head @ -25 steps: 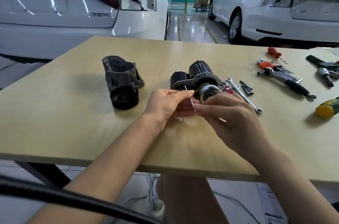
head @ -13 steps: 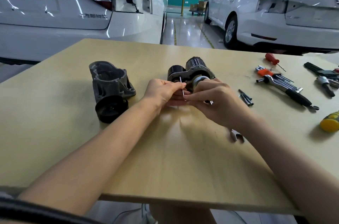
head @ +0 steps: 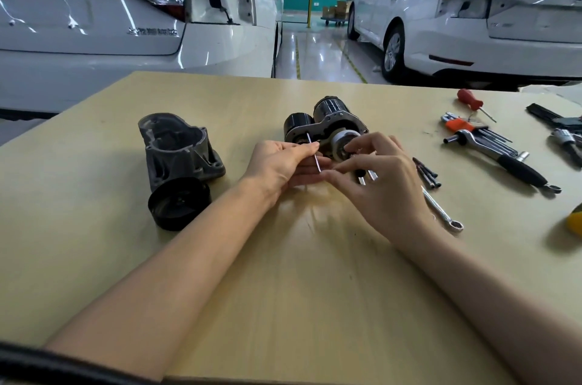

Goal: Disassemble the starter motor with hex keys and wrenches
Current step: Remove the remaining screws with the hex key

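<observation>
Starter motor (head: pixel 327 123) lying mid-desk (head: pixel 283 290), its gear end toward the hands, removed housing (head: pixel 176 148) well apart to the left. Left hand (head: pixel 280 164) pinching a thin hex key (head: pixel 315 154) aimed at the front plate; right hand (head: pixel 381 176) with fingertips curled round the silver pinion (head: pixel 345 140), steadying the key's lower end. Best to seat the key fully, keep it square to the screw and brace the body before turning, probably.
</observation>
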A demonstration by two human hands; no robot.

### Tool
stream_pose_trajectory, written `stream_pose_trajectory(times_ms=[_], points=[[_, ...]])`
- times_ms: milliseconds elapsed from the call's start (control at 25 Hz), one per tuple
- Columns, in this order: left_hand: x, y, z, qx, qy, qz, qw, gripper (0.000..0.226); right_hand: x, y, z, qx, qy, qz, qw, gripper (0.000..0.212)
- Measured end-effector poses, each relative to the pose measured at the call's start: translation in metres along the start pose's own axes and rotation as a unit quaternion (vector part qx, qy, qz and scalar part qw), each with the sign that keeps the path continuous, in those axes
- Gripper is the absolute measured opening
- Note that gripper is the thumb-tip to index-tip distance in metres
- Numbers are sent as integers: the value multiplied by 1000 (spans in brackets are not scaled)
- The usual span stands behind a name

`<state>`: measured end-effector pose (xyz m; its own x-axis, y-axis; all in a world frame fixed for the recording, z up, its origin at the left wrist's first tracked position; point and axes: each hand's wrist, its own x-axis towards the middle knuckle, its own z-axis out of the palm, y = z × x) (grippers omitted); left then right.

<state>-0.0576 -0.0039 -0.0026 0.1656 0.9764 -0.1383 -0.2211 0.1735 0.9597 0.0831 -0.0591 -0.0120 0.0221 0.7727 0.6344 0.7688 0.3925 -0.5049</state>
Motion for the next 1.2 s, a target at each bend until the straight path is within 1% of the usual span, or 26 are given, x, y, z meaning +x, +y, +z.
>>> stream_pose_trajectory(times_ms=[160,240,320,440,520,600,680,720,840,880,1080,1200], points=[[1,2,-1,12,8,6,1000,19,3,-8,5,43,9,49,998,10],[0,2,1,18,9,6,1000,20,3,-10,7,39,18,44,998,9],[-1,1,2,21,7,8,1000,21,0,-12,8,-24,36,-19,999,7],[-2,2,1,24,3,11,1000,19,-1,-15,7,-99,59,-142,983,5],[-2,2,-1,20,-4,5,1000,16,0,-14,7,-149,53,-205,966,9],[-3,2,-3,23,-10,5,1000,14,-1,-13,9,-199,28,-244,949,13],[-3,1,-4,25,-10,3,1000,13,-1,-15,11,-203,17,-233,951,9],[-3,2,-5,24,-11,1,1000,11,-2,-15,11,-192,24,-204,960,5],[-3,3,-5,16,-4,-5,1000,9,-1,-16,11,-173,39,-88,980,28],[-2,2,-4,18,1,-4,1000,10,-1,-16,11,-171,38,-71,982,32],[-4,2,-2,29,2,3,1000,15,0,-17,14,-159,19,-60,985,34],[-5,2,-2,37,1,3,999,15,-2,-17,15,-175,21,-73,982,25]])
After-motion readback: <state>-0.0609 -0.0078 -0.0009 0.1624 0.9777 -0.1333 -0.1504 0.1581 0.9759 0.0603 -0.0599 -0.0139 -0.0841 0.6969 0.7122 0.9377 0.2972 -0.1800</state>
